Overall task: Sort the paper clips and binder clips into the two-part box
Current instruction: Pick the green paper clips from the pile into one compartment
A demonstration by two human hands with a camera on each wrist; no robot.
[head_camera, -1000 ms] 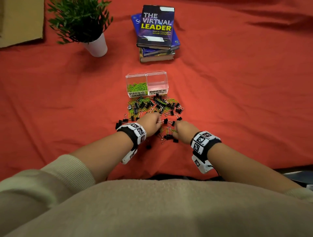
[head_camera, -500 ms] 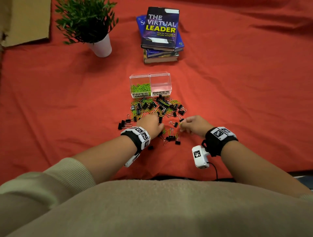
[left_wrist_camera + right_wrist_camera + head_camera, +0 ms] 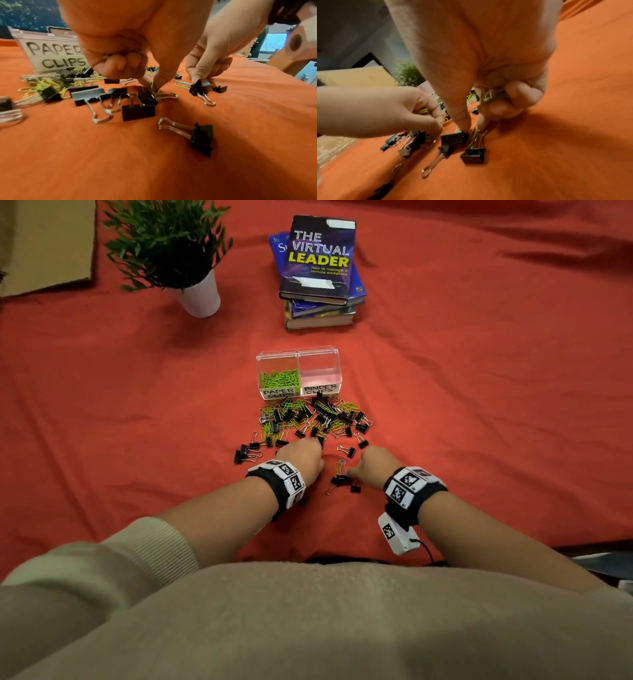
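The clear two-part box point(image 3: 298, 352) stands on the red cloth. Its "PAPER CLIPS" side holds green paper clips point(image 3: 279, 378); its "BINDER CLIPS" side point(image 3: 320, 371) looks empty. In front lies a mixed pile point(image 3: 315, 419) of black binder clips and green paper clips. At the pile's near edge, my left hand point(image 3: 317, 446) keeps green paper clips in its curled fingers, and thumb and forefinger point(image 3: 152, 86) pinch another. My right hand point(image 3: 347, 472) is at a small near cluster of binder clips point(image 3: 342, 481). It also holds green paper clips point(image 3: 488, 97) and pinches one point(image 3: 473, 129) between binder clips.
A potted plant point(image 3: 191, 268) stands at the back left, and a stack of books point(image 3: 318, 268) lies behind the box. Cardboard point(image 3: 48, 241) sits in the far left corner. Loose binder clips point(image 3: 246, 453) lie left of my left wrist.
My right hand swung out to the right half a second ago and has come back left and nearer, onto the small near cluster. My left hand has stayed at the pile's near edge.
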